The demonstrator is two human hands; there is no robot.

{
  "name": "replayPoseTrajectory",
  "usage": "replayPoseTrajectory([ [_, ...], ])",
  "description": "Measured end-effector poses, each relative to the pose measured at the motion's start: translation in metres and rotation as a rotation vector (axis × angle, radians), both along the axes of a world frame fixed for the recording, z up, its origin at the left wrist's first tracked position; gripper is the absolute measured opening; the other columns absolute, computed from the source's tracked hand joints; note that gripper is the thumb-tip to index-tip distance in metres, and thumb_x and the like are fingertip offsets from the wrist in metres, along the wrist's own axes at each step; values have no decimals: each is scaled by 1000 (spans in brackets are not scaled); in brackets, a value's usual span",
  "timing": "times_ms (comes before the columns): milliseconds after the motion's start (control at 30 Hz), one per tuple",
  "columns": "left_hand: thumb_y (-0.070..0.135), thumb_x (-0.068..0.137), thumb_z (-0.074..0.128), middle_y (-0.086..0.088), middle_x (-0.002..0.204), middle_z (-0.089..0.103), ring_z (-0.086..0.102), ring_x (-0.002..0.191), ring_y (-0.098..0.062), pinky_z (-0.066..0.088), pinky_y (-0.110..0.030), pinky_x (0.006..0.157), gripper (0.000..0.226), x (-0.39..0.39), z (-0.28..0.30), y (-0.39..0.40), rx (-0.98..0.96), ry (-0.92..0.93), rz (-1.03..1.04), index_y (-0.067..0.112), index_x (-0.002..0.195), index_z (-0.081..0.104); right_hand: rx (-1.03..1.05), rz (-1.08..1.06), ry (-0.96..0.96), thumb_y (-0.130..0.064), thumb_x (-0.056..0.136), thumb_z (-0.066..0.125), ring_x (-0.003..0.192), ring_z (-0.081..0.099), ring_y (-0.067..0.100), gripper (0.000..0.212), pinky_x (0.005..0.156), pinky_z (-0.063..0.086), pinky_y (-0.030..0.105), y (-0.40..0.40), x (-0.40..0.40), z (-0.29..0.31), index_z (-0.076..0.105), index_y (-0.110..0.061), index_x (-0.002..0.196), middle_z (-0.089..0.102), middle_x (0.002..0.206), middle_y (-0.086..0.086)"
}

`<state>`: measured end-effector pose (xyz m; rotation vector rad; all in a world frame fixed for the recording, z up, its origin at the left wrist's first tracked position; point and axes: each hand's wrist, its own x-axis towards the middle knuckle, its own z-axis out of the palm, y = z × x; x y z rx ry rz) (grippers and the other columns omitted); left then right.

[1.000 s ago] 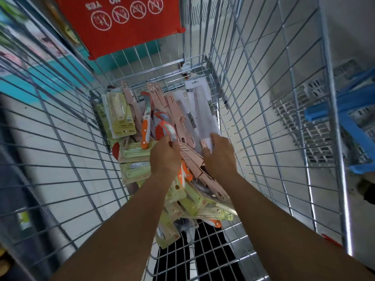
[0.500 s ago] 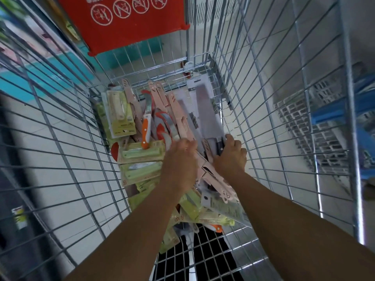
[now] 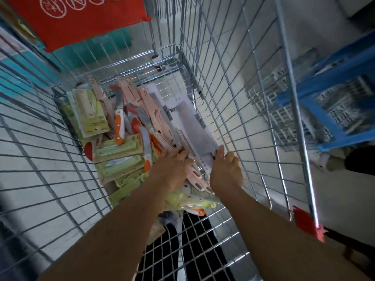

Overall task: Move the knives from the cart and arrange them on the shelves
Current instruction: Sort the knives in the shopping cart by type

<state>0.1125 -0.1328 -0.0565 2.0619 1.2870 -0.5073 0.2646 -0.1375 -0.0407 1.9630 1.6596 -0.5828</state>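
Note:
A wire shopping cart (image 3: 233, 110) holds a heap of packaged knives: pink sheathed knives (image 3: 154, 110), orange-handled knives (image 3: 119, 126), green carded knives (image 3: 119, 149) and a large cleaver in a white card pack (image 3: 192, 126). Both my arms reach down into the cart. My right hand (image 3: 226, 171) grips the near end of the cleaver pack, thumb on top. My left hand (image 3: 172, 169) holds pink sheathed knives just left of it, fingers curled over them. The shelves are out of view.
A red sign panel (image 3: 81, 19) hangs on the cart's far end. Outside the right wall stand a blue plastic stool (image 3: 332, 82) and a white crate (image 3: 284, 110) on the tiled floor. A red tag (image 3: 306, 224) sits on the cart's near right corner.
Both hands have shifted right across the pile. My right hand went from lying on the knives to gripping the cleaver pack, which now tilts up. My left hand moved onto the pink knives.

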Motion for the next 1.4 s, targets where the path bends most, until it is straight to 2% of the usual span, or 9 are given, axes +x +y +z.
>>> replayPoseTrajectory([
  [200, 25, 99, 40, 0, 156, 21, 17, 144, -22, 14, -47, 113, 42, -13, 12, -6, 54, 36, -27, 24, 141, 36, -54, -61, -34, -22, 92, 56, 135, 27, 37, 86, 100, 42, 36, -4, -2, 5, -4, 2, 149, 22, 147, 25],
  [333, 21, 98, 43, 0, 152, 31, 23, 142, -20, 12, -50, 114, 47, -19, 16, -12, 128, 51, 5, 23, 144, 36, -49, -74, -41, -25, 92, 56, 137, 26, 38, 86, 108, 36, 38, -6, -11, 6, -2, 5, 148, 17, 149, 27],
  [533, 19, 98, 42, 0, 151, 32, 20, 143, -20, 10, -50, 115, 45, -20, 18, -11, 97, 64, 40, 24, 142, 37, -28, 146, 205, -19, 84, 66, 127, 37, 29, 73, 101, 38, 36, -14, -28, -1, 25, -11, 144, 34, 142, 14],
  [667, 18, 95, 45, 1, 143, 40, 27, 138, -19, 12, -47, 113, 46, -20, 17, -12, 115, 69, 50, 28, 139, 42, -56, 3, 153, -16, 87, 61, 129, 34, 30, 69, 102, 38, 39, -13, -25, -9, 23, -11, 145, 28, 144, 15],
  [800, 20, 95, 46, -2, 142, 40, 27, 139, -21, 13, -46, 114, 45, -20, 17, -12, 130, 65, 70, 26, 139, 42, 68, 107, 166, -11, 87, 58, 123, 40, 28, 55, 94, 44, 36, -3, -23, -14, 34, -16, 137, 34, 137, 13],
  [967, 22, 94, 49, -5, 135, 44, 39, 129, -25, 24, -42, 110, 40, -20, 21, -12, 150, 113, 105, 18, 134, 46, 36, 145, 164, -13, 89, 53, 125, 38, 31, 62, 92, 45, 39, 2, -29, -23, 23, -23, 143, 30, 139, 17],
  [1133, 23, 93, 51, -5, 128, 44, 40, 125, -24, 28, -42, 108, 31, -24, 23, -6, 109, 104, 210, 18, 124, 52, 24, 187, 229, -8, 83, 61, 122, 37, 31, 67, 94, 43, 38, 14, -34, -25, 27, -21, 139, 33, 133, 15],
  [1267, 16, 92, 51, -6, 128, 43, 37, 125, -25, 33, -40, 108, 32, -26, 21, -4, 108, 92, 311, 15, 124, 51, 56, 154, 308, -8, 86, 52, 120, 40, 32, 59, 95, 41, 38, 13, -29, -27, 32, -23, 140, 40, 127, 11],
  [1400, 12, 94, 46, -10, 119, 49, 45, 113, -27, 42, -37, 94, 31, -26, 23, 2, 126, -110, 569, 13, 124, 54, 110, 90, 420, -17, 96, 45, 118, 41, 27, 41, 93, 39, 36, 18, -36, -25, 41, -21, 136, 44, 130, 9],
])
